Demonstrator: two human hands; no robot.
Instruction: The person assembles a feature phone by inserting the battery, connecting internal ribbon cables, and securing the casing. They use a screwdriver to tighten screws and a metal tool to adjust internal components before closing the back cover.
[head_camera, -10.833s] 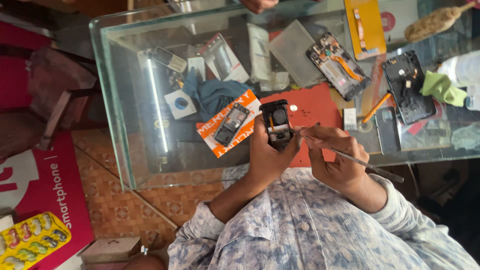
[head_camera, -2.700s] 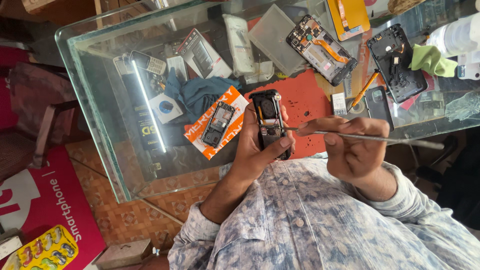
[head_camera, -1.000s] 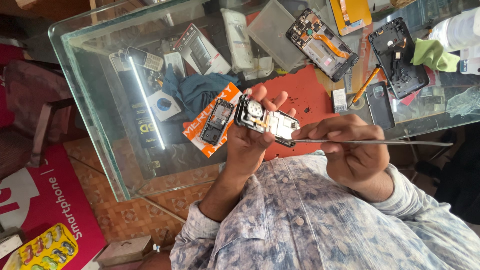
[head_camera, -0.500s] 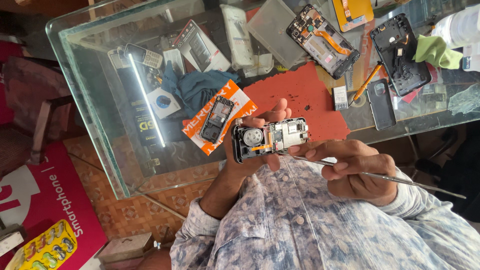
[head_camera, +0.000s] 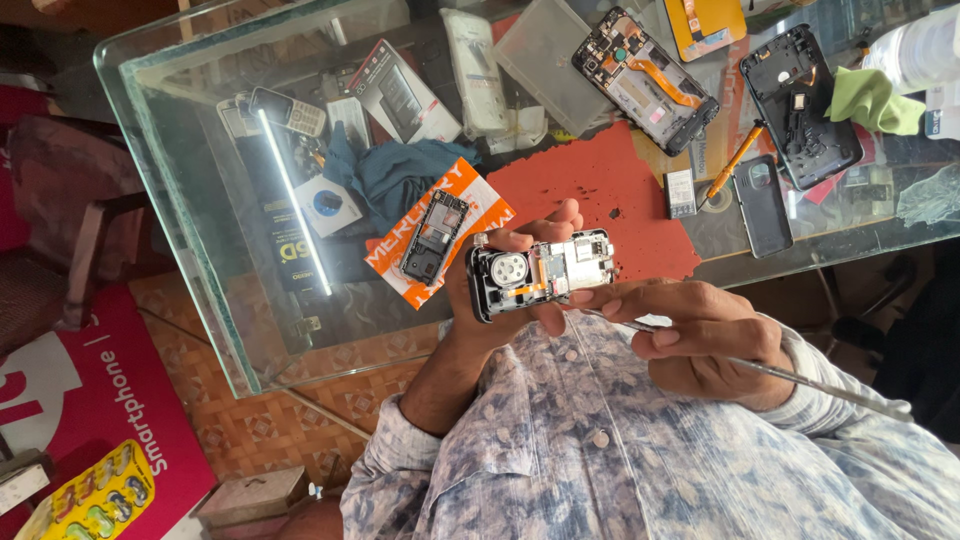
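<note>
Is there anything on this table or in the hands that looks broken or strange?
The small phone in the left hand has no cover, so its circuit board shows. On the glass table two larger phones also lie opened. Nothing looks spilled.

1. Two hands are showing: left hand (head_camera: 500, 290), right hand (head_camera: 700, 335).
2. One opened small phone (head_camera: 540, 275) is sitting in hand.
3. One metal tool (head_camera: 800, 380) is showing.
4. Two stripped phone frames (head_camera: 645, 70) (head_camera: 800, 105) are lying on the glass table (head_camera: 200, 250).
5. One green cloth (head_camera: 880, 100) is lying there.

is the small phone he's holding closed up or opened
Opened. The small phone in the left hand has its cover off, with the round speaker and circuit board bare; the right hand holds a thin metal tool.
</note>
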